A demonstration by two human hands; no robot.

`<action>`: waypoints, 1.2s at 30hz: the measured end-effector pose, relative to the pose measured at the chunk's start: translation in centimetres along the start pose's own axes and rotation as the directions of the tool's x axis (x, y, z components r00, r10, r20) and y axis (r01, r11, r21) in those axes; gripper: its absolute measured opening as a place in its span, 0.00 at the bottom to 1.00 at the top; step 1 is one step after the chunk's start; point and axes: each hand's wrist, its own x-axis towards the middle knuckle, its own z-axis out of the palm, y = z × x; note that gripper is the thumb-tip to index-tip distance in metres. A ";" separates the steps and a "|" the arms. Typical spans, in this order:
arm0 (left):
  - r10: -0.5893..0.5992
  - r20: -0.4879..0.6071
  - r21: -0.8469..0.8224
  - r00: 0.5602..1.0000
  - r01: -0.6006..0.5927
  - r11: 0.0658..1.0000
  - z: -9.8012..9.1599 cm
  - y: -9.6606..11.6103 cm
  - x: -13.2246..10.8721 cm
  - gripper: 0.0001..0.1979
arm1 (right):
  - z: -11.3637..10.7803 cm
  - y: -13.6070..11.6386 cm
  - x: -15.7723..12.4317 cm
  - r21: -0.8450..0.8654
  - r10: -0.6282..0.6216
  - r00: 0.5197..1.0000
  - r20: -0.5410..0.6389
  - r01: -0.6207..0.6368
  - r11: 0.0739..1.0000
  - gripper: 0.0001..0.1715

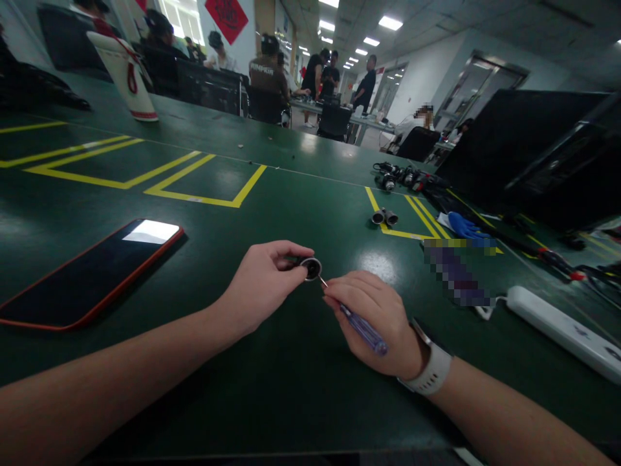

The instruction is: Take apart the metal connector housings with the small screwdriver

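Observation:
My left hand [264, 285] pinches a small round black and silver part [310, 268] just above the green table [291, 388]. My right hand [376, 320], with a white watch on the wrist, is closed round a small screwdriver with a clear purple handle [363, 330]. The screwdriver's thin metal tip touches the round part's edge. Both hands sit close together near the table's middle front.
A phone in a red case [92, 272] lies at the left. Two small cylinders [385, 217] rest on yellow tape lines. A blue glove [466, 226], a pile of small parts [405, 176] and a white power strip [563, 330] lie at the right. People sit at far tables.

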 end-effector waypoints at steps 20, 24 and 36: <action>0.066 -0.034 0.027 0.997 -0.065 0.998 0.0 -0.7 0.1 0.13 | -0.1 -0.5 0.1 -0.016 -0.026 1.000 0.013 0.026 1.000 0.09; 0.059 -0.038 0.013 0.997 -0.059 0.998 0.1 -0.8 0.1 0.13 | 0.0 -0.4 0.1 -0.034 -0.055 0.998 0.014 0.056 0.998 0.09; 0.068 -0.024 0.014 0.997 -0.068 0.998 0.2 -0.8 0.0 0.14 | 0.1 -0.7 0.1 -0.045 -0.071 0.997 0.018 0.072 0.996 0.10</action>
